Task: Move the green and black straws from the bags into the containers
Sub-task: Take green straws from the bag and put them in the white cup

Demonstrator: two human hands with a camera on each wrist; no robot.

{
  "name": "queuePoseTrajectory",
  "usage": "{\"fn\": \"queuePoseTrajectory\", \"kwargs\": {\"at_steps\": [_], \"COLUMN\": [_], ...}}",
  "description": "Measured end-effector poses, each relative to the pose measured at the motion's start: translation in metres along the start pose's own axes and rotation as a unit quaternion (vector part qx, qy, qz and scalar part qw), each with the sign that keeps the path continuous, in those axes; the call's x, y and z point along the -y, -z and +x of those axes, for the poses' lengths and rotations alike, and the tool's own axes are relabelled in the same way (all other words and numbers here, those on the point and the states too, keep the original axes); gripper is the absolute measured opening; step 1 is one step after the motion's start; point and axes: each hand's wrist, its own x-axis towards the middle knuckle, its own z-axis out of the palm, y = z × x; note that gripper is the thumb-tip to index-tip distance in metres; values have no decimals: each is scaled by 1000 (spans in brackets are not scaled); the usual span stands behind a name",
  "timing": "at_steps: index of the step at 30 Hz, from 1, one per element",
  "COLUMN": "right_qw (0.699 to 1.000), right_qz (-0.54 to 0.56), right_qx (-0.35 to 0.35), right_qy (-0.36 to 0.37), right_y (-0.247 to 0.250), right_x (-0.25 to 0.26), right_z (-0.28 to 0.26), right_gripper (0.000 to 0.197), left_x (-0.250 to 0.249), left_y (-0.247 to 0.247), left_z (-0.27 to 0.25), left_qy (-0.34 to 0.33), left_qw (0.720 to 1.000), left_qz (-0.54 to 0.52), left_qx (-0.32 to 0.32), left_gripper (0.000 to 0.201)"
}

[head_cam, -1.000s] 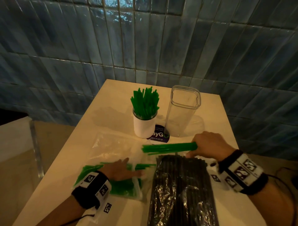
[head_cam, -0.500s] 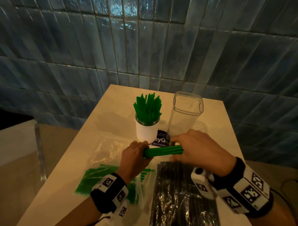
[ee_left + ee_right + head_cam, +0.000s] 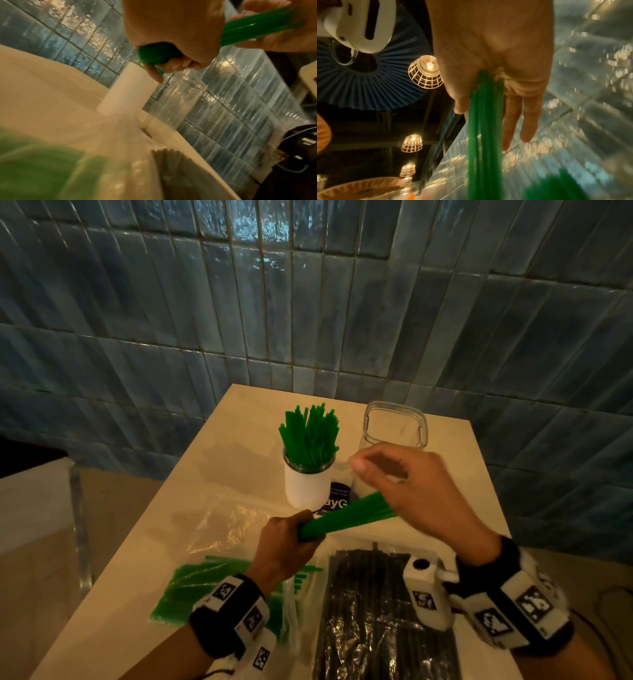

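My left hand [image 3: 301, 534] grips the near left end of a bundle of green straws [image 3: 346, 518], fingers curled round it [image 3: 171, 40]. The bundle slants up to the right, above the table. Its far end lies under my right hand [image 3: 383, 477], whose thumb and fingers are spread and blurred. In the right wrist view the straws [image 3: 482, 135] run along the palm beside straight fingers [image 3: 511, 121]. A white jar [image 3: 308, 484] behind holds several upright green straws [image 3: 310, 436]. Next to it stands an empty clear container [image 3: 394, 426]. A bag of green straws [image 3: 191, 590] and a bag of black straws [image 3: 373, 628] lie near me.
A crumpled empty clear bag [image 3: 222, 522] lies left of the white jar. A dark printed card [image 3: 337, 498] sits between jar and clear container. The pale table [image 3: 462, 474] meets a blue tiled wall [image 3: 308, 320] at the back; its left side drops to a floor.
My left hand left the green bag, rose and took the bundle's left end. The bundle tilted from level to slanted, and my right hand's fingers loosened and spread.
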Motion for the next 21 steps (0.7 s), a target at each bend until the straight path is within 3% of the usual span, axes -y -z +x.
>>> {"fn": "queuePoseTrajectory", "kwargs": {"at_steps": [2, 5, 8, 11, 13, 15, 17, 19, 21], "right_qw": [998, 972, 941, 919, 894, 869, 855, 846, 839], "right_qz": [60, 194, 272, 298, 330, 352, 340, 309, 284], "right_qx": [3, -101, -153, -193, -219, -252, -293, -332, -350], "right_qy": [22, 85, 133, 172, 210, 240, 259, 279, 305], "right_y": [-18, -22, -32, -49, -46, -38, -36, -40, -46], "right_x": [-1, -6, -7, 0, 7, 16, 19, 16, 11], "right_z": [-3, -4, -7, -10, -6, 1, 8, 16, 23], "right_gripper": [32, 37, 40, 51, 53, 49, 40, 17, 18], "left_x": [-11, -18, -27, -43, -39, -32, -29, -29, -27], "left_y": [-4, -6, -7, -11, -17, -17, -11, -5, 0], "left_z": [3, 11, 14, 13, 17, 26, 36, 46, 53], "left_qy": [-25, -13, -8, -22, 5, 70, 134, 160, 156], "left_qw": [999, 995, 991, 985, 988, 990, 978, 963, 956], "left_qz": [-33, -93, -130, -171, -153, -123, -160, -216, -243], "left_qx": [-14, -44, -12, 19, 2, -3, 9, 35, 52], "left_gripper": [8, 19, 32, 13, 19, 19, 10, 19, 26]}}
